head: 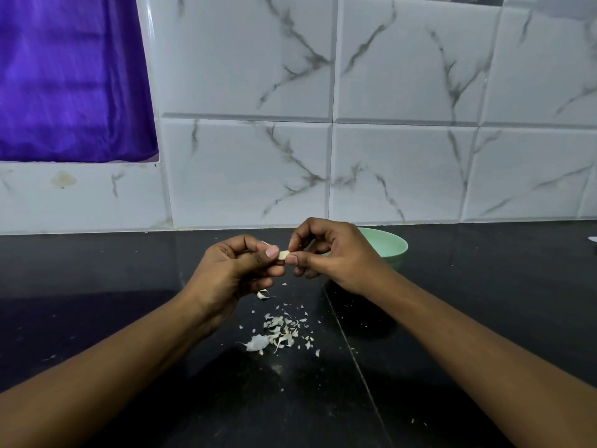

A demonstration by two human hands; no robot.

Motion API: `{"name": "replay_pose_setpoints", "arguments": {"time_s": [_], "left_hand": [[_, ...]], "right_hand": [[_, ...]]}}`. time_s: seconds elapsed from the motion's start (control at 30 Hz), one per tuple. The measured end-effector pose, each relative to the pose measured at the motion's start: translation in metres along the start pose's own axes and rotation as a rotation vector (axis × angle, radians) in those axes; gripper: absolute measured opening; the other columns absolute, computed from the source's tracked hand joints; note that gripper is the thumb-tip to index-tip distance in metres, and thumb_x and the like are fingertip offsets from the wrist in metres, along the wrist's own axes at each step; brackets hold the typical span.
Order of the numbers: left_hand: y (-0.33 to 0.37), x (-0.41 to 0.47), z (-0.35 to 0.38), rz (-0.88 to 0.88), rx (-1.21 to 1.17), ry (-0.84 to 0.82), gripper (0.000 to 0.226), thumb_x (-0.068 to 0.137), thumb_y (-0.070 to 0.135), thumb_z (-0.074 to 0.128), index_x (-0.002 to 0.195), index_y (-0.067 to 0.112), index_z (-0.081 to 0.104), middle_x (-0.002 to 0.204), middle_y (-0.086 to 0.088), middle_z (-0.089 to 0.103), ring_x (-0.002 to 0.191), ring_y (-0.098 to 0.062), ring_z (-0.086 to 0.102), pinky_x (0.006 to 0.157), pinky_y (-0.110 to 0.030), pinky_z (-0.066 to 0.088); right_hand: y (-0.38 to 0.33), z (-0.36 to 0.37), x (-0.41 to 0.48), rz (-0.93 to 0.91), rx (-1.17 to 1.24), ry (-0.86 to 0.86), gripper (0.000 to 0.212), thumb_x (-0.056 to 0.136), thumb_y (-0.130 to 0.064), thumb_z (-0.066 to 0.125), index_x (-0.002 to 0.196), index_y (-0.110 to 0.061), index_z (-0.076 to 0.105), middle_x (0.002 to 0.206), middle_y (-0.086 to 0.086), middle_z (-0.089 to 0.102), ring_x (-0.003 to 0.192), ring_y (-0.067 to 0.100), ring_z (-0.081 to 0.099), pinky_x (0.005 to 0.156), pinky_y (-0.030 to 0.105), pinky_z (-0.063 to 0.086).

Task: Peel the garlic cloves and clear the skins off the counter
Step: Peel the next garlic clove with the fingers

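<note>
left hand (231, 273), right hand (336, 257) — both pinch garlic clove (283, 254) | bowl (389, 245) partly hidden

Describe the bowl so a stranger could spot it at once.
Start at the black counter where it meets the marble-patterned wall tiles. Just behind the right hand stands the bowl, partly hidden by it. It is the only pale green thing, unlike the white garlic skins scattered nearer.
</note>
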State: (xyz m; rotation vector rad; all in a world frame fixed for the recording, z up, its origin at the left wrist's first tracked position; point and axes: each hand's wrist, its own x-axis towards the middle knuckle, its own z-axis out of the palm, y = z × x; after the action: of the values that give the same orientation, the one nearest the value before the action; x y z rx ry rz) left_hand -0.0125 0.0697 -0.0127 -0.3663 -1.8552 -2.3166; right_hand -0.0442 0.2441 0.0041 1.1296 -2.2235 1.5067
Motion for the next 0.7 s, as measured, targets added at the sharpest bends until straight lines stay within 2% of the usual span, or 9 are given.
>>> {"name": "replay_pose_setpoints", "arguments": {"time_s": [0.13,0.3,0.37,0.5,0.6,0.7], "left_hand": [[0.0,0.0,0.001,-0.004,-0.007,-0.012,0.008,0.069,0.012,0.065,0.072,0.008,0.059,0.06,-0.005,0.067,0.054,-0.008,0.066,0.046,-0.015,0.05],[0.001,0.0,0.002,-0.002,-0.011,0.007,0.009,0.069,0.013,0.065,0.073,0.008,0.059,0.062,-0.004,0.069,0.055,-0.007,0.066,0.047,-0.015,0.05],[0.001,-0.001,0.003,0.014,-0.024,0.026,0.01,0.068,0.014,0.066,0.073,0.009,0.059,0.064,-0.004,0.069,0.055,-0.008,0.066,0.047,-0.016,0.05],[0.001,-0.001,0.005,0.032,-0.054,0.082,0.012,0.067,0.016,0.067,0.073,0.01,0.058,0.066,-0.003,0.07,0.053,-0.007,0.064,0.045,-0.015,0.048],[0.002,0.001,0.003,0.032,-0.079,0.131,0.011,0.067,0.016,0.067,0.071,0.011,0.058,0.07,-0.001,0.072,0.046,-0.006,0.059,0.042,-0.014,0.045],[0.003,0.003,0.0,0.007,-0.059,0.143,0.012,0.067,0.019,0.068,0.072,0.012,0.06,0.073,-0.002,0.073,0.04,-0.006,0.054,0.039,-0.014,0.043]], "right_hand": [[-0.002,-0.002,-0.002,-0.068,-0.085,-0.065,0.018,0.083,-0.01,0.07,0.081,-0.022,0.057,0.068,-0.011,0.062,0.064,0.009,0.066,0.062,0.031,0.056],[0.0,0.0,-0.002,-0.162,-0.206,-0.038,0.019,0.087,-0.012,0.067,0.083,-0.026,0.055,0.074,-0.008,0.062,0.061,0.012,0.065,0.058,0.043,0.054],[0.002,0.003,-0.001,-0.205,-0.236,0.009,0.018,0.086,-0.014,0.067,0.082,-0.026,0.055,0.074,-0.005,0.062,0.059,0.011,0.061,0.055,0.04,0.052],[0.006,0.009,-0.002,-0.273,-0.297,0.058,0.007,0.083,-0.015,0.066,0.083,-0.016,0.059,0.069,-0.013,0.058,0.057,0.008,0.055,0.054,0.02,0.042],[0.007,0.014,-0.003,-0.302,-0.348,0.002,0.006,0.081,-0.014,0.067,0.08,-0.014,0.061,0.069,-0.017,0.055,0.057,0.005,0.053,0.056,0.02,0.043],[0.006,0.011,-0.001,-0.225,-0.295,-0.03,0.02,0.079,-0.009,0.072,0.075,-0.023,0.058,0.067,-0.014,0.057,0.059,0.004,0.054,0.06,0.023,0.047]]}}
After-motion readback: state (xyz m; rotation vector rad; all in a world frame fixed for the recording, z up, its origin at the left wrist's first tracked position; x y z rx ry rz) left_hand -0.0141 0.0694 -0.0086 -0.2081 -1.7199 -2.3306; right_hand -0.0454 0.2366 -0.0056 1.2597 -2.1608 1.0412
